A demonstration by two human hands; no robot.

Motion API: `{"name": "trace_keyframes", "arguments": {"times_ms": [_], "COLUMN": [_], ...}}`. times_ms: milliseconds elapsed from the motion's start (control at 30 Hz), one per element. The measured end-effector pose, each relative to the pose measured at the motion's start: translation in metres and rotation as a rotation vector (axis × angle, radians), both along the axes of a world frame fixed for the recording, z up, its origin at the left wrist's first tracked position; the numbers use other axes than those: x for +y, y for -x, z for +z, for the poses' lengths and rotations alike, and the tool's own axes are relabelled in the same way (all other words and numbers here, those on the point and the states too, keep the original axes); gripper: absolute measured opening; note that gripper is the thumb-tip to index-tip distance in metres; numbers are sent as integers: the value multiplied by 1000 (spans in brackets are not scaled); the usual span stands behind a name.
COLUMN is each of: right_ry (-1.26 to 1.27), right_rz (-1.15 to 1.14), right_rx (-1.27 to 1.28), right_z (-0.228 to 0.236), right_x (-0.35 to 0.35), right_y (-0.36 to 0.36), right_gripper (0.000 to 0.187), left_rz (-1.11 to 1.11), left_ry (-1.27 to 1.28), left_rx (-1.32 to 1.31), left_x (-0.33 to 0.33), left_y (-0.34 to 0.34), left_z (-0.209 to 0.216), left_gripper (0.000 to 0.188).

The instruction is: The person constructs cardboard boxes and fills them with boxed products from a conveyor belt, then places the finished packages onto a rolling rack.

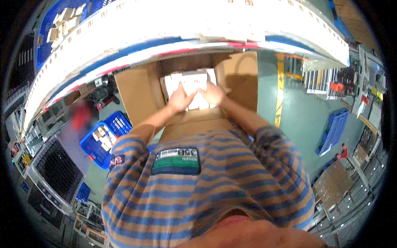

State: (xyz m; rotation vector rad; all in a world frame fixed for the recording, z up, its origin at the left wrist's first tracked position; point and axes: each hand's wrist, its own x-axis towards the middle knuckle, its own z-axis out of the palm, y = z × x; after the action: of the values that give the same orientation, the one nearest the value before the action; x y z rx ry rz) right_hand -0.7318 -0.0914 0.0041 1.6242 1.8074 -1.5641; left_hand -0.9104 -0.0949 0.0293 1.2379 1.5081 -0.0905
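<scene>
Brown corrugated cardboard forms the large open carton (140, 95) standing in front of the person, its flaps spread to the left and right. Inside it lie pale white flat packs (194, 84), packed side by side and washed out by bright light. Both hands reach down into the carton from the near edge. The left hand (178, 99) rests on the packs with its fingers stretched out and slightly apart, palm down, gripping nothing that can be made out. The right hand (213, 94) lies just beside it, also flat on the packs, fingers loosely extended; whether it pinches an edge cannot be told. The packs sit directly under and just beyond both palms. Striped orange and blue shirt sleeves (132, 142) cover the upper arms. Well off to the left, a blue plastic crate (118, 124) holding small light boxes stands on the green floor (302, 111).
</scene>
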Motion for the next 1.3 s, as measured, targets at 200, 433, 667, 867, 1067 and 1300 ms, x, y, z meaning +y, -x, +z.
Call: {"name": "trace_keyframes", "arguments": {"times_ms": [200,433,667,867,1067,1300], "right_ry": [315,-568,-1302,-892,-641,-644], "right_rz": [-12,-122,-202,-30,-71,-319], "right_rx": [-248,28,-218,-216,-269,-49], "right_z": [-17,62,204,230,231,178], "right_x": [72,42,141,165,184,182], "right_y": [29,-3,-28,-23,-24,-36], "right_gripper": [56,29,61,72,101,99], "left_rz": [-311,-379,-107,36,211,271], "left_ry": [71,-435,-895,-586,-494,-539], "left_rx": [270,279,171,76,-85,-145], "left_x": [41,71,182,222,235,238], "left_y": [6,11,11,32,22,33], "left_z": [-89,39,195,171,155,153], "left_gripper": [73,39,64,113,121,123]}}
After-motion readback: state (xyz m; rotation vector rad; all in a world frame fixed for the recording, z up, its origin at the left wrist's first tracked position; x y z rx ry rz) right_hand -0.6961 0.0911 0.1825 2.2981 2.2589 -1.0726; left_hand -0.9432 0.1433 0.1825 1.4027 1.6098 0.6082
